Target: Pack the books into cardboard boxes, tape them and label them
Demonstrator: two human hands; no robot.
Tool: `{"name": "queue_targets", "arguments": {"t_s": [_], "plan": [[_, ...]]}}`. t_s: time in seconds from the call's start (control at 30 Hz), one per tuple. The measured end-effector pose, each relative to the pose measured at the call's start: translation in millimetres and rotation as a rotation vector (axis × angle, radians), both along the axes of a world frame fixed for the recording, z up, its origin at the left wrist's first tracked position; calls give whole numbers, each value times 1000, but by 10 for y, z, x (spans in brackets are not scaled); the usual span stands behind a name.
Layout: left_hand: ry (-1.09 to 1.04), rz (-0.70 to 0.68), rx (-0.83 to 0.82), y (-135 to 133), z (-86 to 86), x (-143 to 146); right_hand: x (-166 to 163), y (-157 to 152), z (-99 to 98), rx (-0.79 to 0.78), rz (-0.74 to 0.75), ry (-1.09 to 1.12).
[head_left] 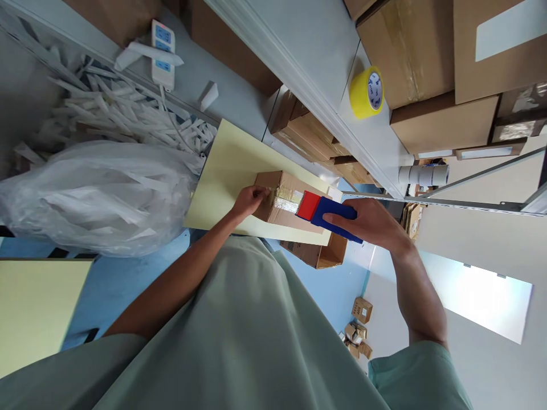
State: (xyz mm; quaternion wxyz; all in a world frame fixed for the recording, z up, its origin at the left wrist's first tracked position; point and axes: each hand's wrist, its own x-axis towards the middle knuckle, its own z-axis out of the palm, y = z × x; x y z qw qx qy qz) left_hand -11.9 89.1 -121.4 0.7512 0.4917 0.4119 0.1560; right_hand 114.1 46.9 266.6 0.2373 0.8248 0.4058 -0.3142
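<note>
**My right hand (pixel 370 223) gripped the tape dispenser over a carton (pixel 294 187)**

My right fingers and thumb were clamped round the blue body of the dispenser, its red, toothed head pointing toward my left hand (pixel 247 203). The carton lay on the pale yellow tabletop (pixel 220 171), a shiny strip of clear tape (pixel 285 205) along its upper face. My left fingertips were bent at the carton's other end, touching near the tape; I couldn't tell whether they pinched anything. Nor could I tell whether the dispenser's head touched the cardboard.

An open box (pixel 331 254) showed below the tabletop's edge. A yellow tape roll (pixel 362 94) sat on the grey shelf (pixel 314 62), and a clear plastic bag (pixel 98 199) of white pieces bulged beside the tabletop.
</note>
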Motion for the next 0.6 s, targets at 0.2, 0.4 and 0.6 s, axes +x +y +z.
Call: {"name": "queue_targets", "arguments": {"t_s": [0.2, 0.4, 0.6], "plan": [[163, -31, 223, -65, -71, -147, 20, -17, 12, -1, 11, 8], [-26, -119, 394, -63, 282, -300, 76, -46, -2, 4, 33, 20], [-68, -295, 657, 35, 571, -73, 140, -90, -19, 7, 78, 19]]}}
